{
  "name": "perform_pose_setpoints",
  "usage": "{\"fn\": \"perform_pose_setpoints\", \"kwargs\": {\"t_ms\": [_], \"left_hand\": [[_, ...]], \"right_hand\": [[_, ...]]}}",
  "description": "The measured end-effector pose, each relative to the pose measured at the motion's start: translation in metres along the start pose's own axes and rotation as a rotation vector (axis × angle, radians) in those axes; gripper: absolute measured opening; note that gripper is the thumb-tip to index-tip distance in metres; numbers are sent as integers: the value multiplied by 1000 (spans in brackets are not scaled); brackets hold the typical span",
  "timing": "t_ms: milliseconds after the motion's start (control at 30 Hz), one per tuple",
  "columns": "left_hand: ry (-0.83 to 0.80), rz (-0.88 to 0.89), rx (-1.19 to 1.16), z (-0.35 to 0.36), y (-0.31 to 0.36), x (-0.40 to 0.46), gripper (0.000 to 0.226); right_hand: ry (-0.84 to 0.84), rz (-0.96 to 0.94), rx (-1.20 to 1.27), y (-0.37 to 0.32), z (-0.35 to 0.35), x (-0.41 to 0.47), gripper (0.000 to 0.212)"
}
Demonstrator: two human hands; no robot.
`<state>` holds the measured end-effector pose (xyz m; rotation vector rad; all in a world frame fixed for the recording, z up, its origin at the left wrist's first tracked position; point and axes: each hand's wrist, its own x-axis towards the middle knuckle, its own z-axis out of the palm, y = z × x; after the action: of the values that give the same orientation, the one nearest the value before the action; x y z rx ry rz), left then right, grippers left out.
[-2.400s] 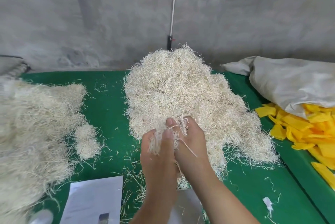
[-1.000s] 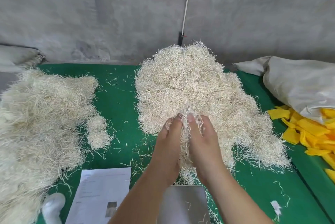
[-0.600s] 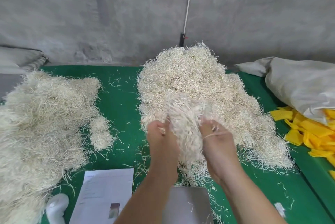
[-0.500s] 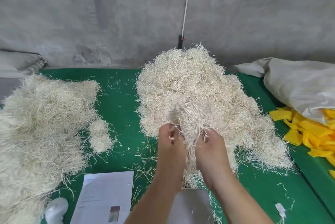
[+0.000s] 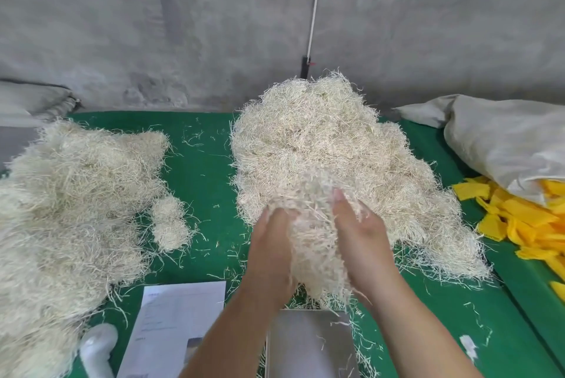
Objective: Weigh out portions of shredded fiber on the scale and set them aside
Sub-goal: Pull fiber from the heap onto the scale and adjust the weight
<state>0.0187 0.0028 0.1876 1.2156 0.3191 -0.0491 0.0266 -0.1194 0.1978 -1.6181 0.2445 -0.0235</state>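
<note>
A big heap of pale shredded fiber [image 5: 330, 145] lies on the green table [image 5: 201, 163] in the middle. My left hand [image 5: 272, 243] and my right hand [image 5: 360, 234] press a blurred clump of fiber [image 5: 312, 243] between them at the heap's near edge, just beyond the scale. The fingers look fairly straight along the clump's sides. The scale's steel pan [image 5: 308, 344] sits at the bottom centre with a few loose strands on it. A second, wider mass of fiber [image 5: 67, 209] covers the table's left side, with a small separate tuft [image 5: 169, 221] beside it.
A white printed sheet [image 5: 171, 325] lies left of the scale, and a white plastic object [image 5: 97, 347] sits beside it. At the right are a grey cloth sack [image 5: 507, 139] and a pile of yellow pieces [image 5: 526, 218]. A concrete wall closes the back.
My hands drew a clump out of the heap's near edge and spread wider around it. The clump is now bigger and hangs lower, close above the scale pan.
</note>
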Motion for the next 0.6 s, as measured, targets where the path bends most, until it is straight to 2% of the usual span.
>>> {"fn": "perform_pose_setpoints", "kwargs": {"t_ms": [133, 200, 267, 300, 333, 433, 533, 600], "left_hand": [[139, -75, -52, -15, -2, 10, 27], [69, -95, -124, -3, 0, 4, 40], [22, -144, -90, 9, 1, -1, 65], [17, -162, -66, 9, 1, -3, 82], [32, -181, -78, 7, -1, -1, 95], [83, -178, -75, -10, -7, 4, 118], [92, -192, -120, -11, -9, 8, 112], [154, -204, -167, -11, -12, 10, 96]], "right_hand": [[8, 100, 153, 8, -18, 5, 53], [-48, 78, 71, 13, -7, 0, 28], [-189, 44, -81, 10, 2, -9, 36], [-204, 29, -102, 10, 0, -8, 35], [-172, 25, -62, 6, -5, -6, 32], [4, 64, 144, 9, -25, 10, 47], [36, 119, 264, 16, -28, 13, 42], [55, 151, 314, 18, -24, 12, 55]]}}
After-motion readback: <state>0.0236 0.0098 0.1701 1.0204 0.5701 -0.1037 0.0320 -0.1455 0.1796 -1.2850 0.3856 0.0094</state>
